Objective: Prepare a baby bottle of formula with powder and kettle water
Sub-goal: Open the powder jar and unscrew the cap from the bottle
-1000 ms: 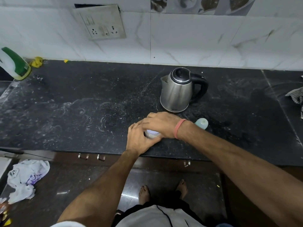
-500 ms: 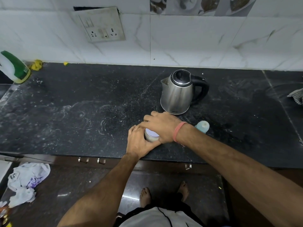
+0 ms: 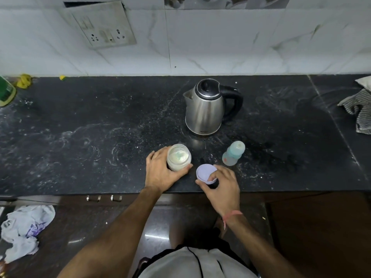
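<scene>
Formula powder fills the open jar (image 3: 178,157) that your left hand (image 3: 160,173) grips, fingers and thumb curled round its side, with the jar standing upright on the black counter (image 3: 80,127) near the front edge. Something pale green lies on the powder (a scoop, perhaps, but it is too blurred to tell). Your right hand (image 3: 221,187) holds the lilac lid (image 3: 205,173) just beside the jar, fingers curled over its right side and the lid tilted so its flat face turns up and to the left; whether its lower edge touches the counter you cannot tell.

Just beyond your right hand, the baby bottle (image 3: 233,153) stands on the counter with its teal cap on, a little apart from the lid. Farther back, behind jar and bottle, sits the steel kettle (image 3: 206,109), lid closed, spout to the left and black handle to the right.

At the counter's far right lies a striped cloth (image 3: 359,109); at its far left edge, a green bottle (image 3: 6,91), partly out of view. A socket plate (image 3: 102,27) hangs on the tiled wall, and crumpled white fabric (image 3: 24,229) lies on the floor at the lower left.
</scene>
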